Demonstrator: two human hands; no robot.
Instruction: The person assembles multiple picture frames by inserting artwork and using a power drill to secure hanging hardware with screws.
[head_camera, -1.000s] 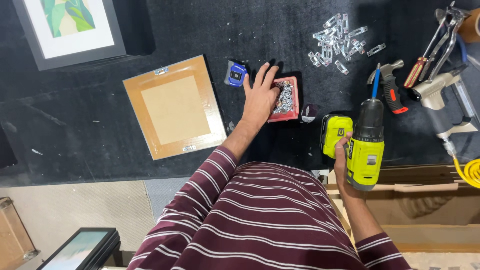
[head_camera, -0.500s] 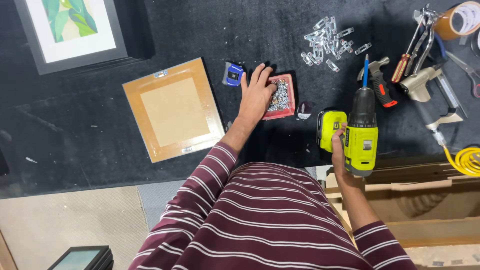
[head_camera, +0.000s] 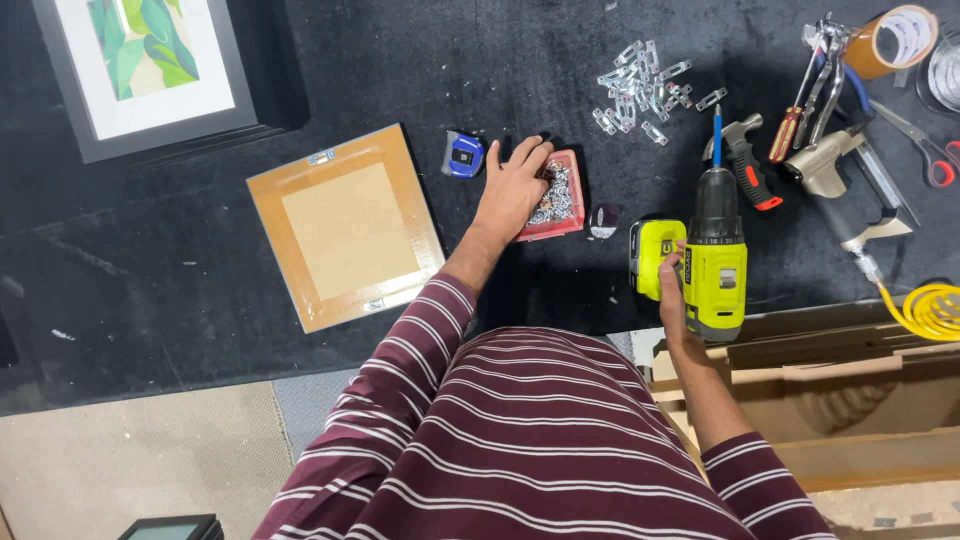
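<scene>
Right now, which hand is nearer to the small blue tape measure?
Left. The left hand rests on the red tray of screws right beside the blue tape measure; the right hand grips the yellow-green drill, farther right.

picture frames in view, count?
3. Black framed print top left; wooden frame lying back-up, left of the left hand; dark frame corner at the bottom edge, mostly cut off. Others may be out of view.

- The left hand (head_camera: 512, 185) covers part of the red tray (head_camera: 558, 200); whether its fingertips pinch any of the small metal pieces there cannot be told.
- The right hand (head_camera: 674, 290) lies mostly behind the yellow-green drill (head_camera: 712, 262).
- The framed leaf picture (head_camera: 150, 70) and the tape roll (head_camera: 895, 38) are cut off at the top edge.
</scene>
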